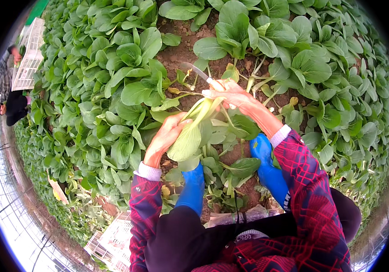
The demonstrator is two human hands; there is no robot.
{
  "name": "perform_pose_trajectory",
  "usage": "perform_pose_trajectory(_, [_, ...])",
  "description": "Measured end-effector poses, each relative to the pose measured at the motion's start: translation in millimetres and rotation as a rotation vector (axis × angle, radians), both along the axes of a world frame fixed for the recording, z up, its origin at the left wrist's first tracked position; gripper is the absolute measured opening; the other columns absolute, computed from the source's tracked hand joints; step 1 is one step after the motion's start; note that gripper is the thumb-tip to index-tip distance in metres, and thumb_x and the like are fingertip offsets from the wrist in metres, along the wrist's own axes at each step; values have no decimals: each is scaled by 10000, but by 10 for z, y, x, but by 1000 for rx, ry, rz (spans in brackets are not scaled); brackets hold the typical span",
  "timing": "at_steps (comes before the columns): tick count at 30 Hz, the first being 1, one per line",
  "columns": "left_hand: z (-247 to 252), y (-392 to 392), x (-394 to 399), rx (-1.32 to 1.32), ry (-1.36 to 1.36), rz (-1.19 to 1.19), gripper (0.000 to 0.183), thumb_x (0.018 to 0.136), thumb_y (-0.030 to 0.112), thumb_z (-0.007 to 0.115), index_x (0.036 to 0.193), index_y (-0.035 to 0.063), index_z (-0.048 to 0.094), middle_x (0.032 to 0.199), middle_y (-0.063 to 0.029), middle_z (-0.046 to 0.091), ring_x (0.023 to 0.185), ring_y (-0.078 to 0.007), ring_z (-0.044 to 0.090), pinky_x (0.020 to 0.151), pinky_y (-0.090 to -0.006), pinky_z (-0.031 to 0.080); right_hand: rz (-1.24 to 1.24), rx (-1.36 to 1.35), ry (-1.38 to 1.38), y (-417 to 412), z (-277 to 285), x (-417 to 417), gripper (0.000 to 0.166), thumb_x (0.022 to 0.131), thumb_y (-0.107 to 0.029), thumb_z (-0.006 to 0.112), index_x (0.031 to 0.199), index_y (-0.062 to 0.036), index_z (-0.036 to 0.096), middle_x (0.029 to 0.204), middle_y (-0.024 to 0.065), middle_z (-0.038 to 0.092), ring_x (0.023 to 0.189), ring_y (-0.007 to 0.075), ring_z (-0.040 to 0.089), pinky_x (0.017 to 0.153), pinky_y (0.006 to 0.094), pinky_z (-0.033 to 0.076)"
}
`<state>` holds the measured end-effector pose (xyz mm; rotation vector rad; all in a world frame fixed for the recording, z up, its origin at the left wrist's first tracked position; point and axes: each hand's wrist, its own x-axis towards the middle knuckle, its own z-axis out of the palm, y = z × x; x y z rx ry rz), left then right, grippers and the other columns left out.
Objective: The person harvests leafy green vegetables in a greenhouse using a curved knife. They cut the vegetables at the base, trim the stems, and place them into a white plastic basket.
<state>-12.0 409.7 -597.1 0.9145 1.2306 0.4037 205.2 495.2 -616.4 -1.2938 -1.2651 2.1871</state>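
Between my hands is a cut head of leafy greens (189, 141), its pale stem base up and its broad leaves hanging down. My left hand (170, 131) grips it by the leaves and stalks from the left. The handle of a knife (197, 70) with a curved blade is in my right hand (230, 95); the blade points up and to the left, away from the greens. My right fingers also press at the stem base. Several loose leaves and cut heads (243, 166) lie on the soil below, between my blue boots (270, 163).
Dense rows of leafy greens (106, 68) grow on both sides, with brown soil (177, 37) between. A white plastic crate (112, 241) stands at the lower left. At the far left, another person (5, 74) is beside a second white crate (29, 56).
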Motion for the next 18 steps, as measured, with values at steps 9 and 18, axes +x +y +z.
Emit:
perform_pose_trajectory(9, [322,31,-168,492,427,-248,319,860,124,503,1160,16,518,943,-180,613,825,-252,598,754,-315,445,204,1041,-613,117,-45,386,388,640,-264,746,872,-21,551,809,132,575,693,339,527,603,393,419])
perform_pose_trajectory(18, [315,-5,284,325,-98,-18,390,909,197,470,1248,9,431,1068,-71,569,972,-145,523,875,-285,405,-211,8,178,-133,500,100,281,741,-233,700,851,-56,511,600,9,544,414,35,445,325,172,262])
